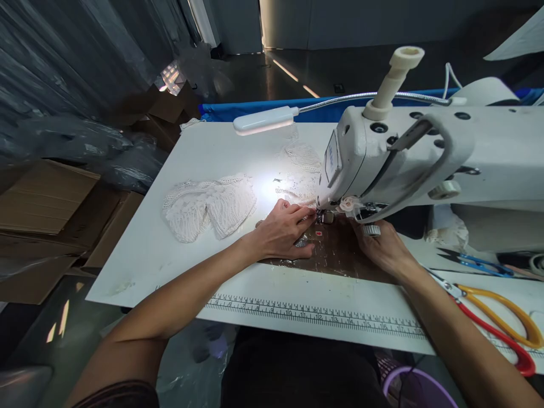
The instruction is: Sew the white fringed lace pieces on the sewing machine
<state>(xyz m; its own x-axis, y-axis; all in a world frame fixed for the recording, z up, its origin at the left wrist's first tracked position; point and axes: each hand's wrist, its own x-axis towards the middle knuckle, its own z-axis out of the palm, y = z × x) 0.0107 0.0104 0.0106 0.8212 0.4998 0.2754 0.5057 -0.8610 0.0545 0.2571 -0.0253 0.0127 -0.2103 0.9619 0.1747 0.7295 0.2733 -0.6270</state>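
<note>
My left hand point(284, 231) lies flat on the worn dark plate point(340, 255) of a white sewing machine point(425, 153), fingertips pressed on a small piece of white lace point(304, 198) right at the presser foot point(325, 216). My right hand point(382, 246) rests on the plate under the machine arm, just right of the foot; its fingertips are hidden by the machine head. Whether it pinches the lace cannot be seen.
A pile of white lace pieces point(210, 207) lies on the white table point(170, 249) to the left, lit by a gooseneck lamp point(266, 120). Orange and red scissors point(497, 320) and blue snips point(476, 262) lie at the right. A ruler strip point(314, 314) runs along the front edge. Cardboard boxes point(46, 209) stand left.
</note>
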